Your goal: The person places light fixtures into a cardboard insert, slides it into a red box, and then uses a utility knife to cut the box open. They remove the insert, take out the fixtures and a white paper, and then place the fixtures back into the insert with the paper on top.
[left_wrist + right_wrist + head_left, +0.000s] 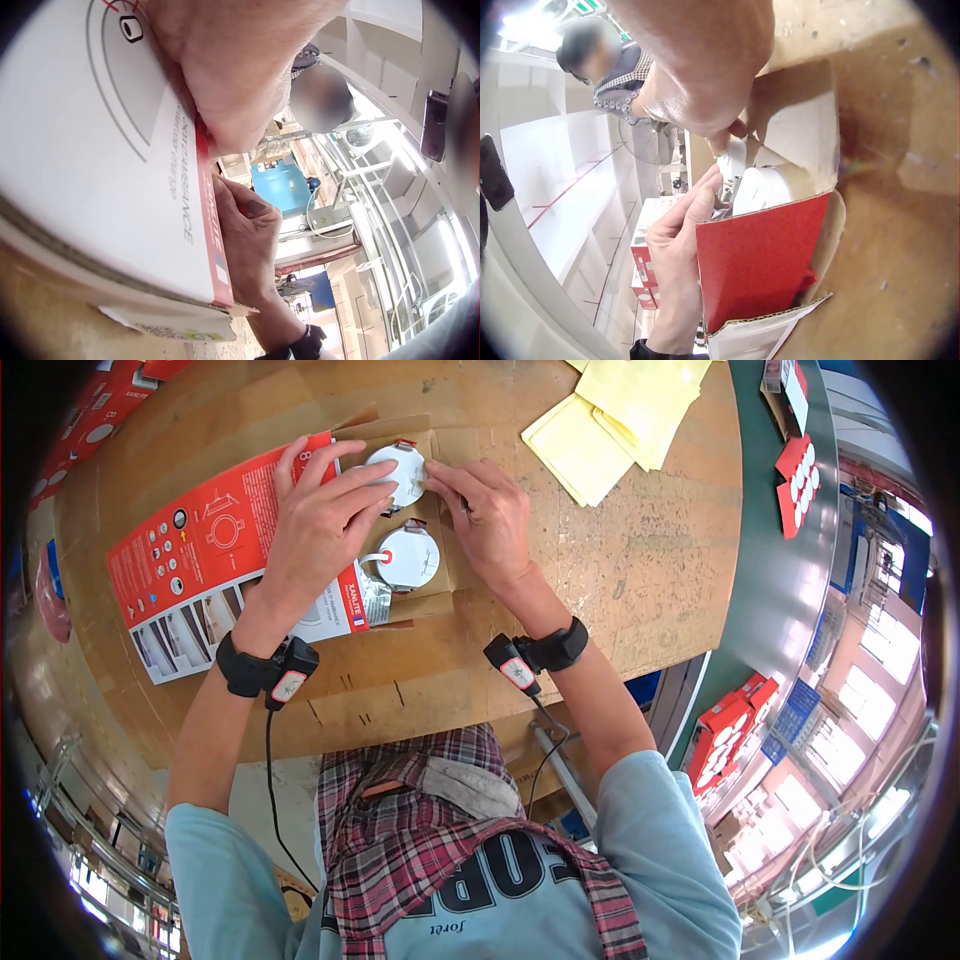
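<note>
1. Two round white lights sit in an open box on the bench, one behind the other: the far light between the hands, the near light closer to the person.
2. Each disc lies with a flat white side up. The far light has no long side, but its metal clips mark a line running away from the wearer, leaning slightly right at the far end.
3. On the near light, clips show at the far and near rims, and a white tube with a red ring points left.
4. That open compartment has its long axis running from the person's side towards the far side; its red and white printed panel spreads left.
5. Coming in from the lower left, the left hand has its fingers apart and fairly straight, pointing away and right, with tips resting on the far light.
6. From the lower right, the right hand points left with bent fingers, thumb and index at the far light's right rim; I can't tell whether they clamp it or the cardboard beside it.
7. Yellow sheets lie beyond the right hand.
</note>
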Demonstrator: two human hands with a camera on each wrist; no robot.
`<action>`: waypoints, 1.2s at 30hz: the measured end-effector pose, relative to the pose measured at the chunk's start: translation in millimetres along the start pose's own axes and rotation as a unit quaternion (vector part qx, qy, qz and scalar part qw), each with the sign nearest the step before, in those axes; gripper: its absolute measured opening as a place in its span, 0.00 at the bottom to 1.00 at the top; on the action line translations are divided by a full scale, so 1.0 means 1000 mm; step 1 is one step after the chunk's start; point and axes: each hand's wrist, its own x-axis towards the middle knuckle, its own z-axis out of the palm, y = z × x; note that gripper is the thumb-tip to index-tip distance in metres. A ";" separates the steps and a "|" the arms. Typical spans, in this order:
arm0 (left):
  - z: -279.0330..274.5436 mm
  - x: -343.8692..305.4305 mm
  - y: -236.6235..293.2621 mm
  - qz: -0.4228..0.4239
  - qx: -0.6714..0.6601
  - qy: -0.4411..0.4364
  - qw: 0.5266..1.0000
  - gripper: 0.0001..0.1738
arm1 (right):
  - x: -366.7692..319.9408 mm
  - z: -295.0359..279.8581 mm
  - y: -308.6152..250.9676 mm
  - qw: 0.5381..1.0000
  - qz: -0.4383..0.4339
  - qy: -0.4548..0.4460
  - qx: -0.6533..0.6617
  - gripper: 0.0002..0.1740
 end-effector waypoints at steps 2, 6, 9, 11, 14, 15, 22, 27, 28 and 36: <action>0.000 0.000 0.000 0.000 -0.001 0.000 1.000 0.06 | 0.000 0.000 0.000 1.000 0.003 -0.002 -0.004 0.10; 0.001 0.000 -0.001 0.000 -0.004 -0.002 1.000 0.06 | 0.000 -0.002 -0.002 1.000 0.007 -0.008 -0.001 0.11; 0.000 -0.001 -0.003 -0.003 -0.003 -0.021 1.000 0.08 | 0.000 0.000 0.000 1.000 0.002 -0.007 -0.001 0.11; -0.001 -0.001 -0.003 -0.005 -0.002 -0.022 1.000 0.08 | 0.001 0.000 0.000 1.000 0.000 -0.007 0.000 0.11; -0.001 0.002 0.000 -0.002 -0.006 -0.010 1.000 0.07 | 0.001 -0.001 -0.001 1.000 0.014 -0.012 0.000 0.10; -0.001 0.001 0.000 -0.002 -0.010 -0.012 1.000 0.06 | 0.001 -0.002 0.000 1.000 0.011 -0.012 0.006 0.10; -0.025 0.001 -0.003 -0.031 -0.078 0.022 0.996 0.14 | -0.004 -0.014 0.002 0.998 0.005 0.019 0.059 0.09; -0.045 -0.019 -0.013 -0.079 0.035 0.006 0.996 0.29 | -0.008 -0.037 -0.008 0.987 0.162 -0.013 0.002 0.10; -0.047 -0.022 -0.012 -0.090 0.051 -0.006 0.995 0.32 | -0.008 -0.040 -0.012 0.979 0.199 -0.036 -0.019 0.11; -0.025 -0.038 -0.013 -0.111 0.130 -0.021 0.985 0.41 | -0.016 -0.030 -0.015 0.952 0.275 -0.127 -0.029 0.14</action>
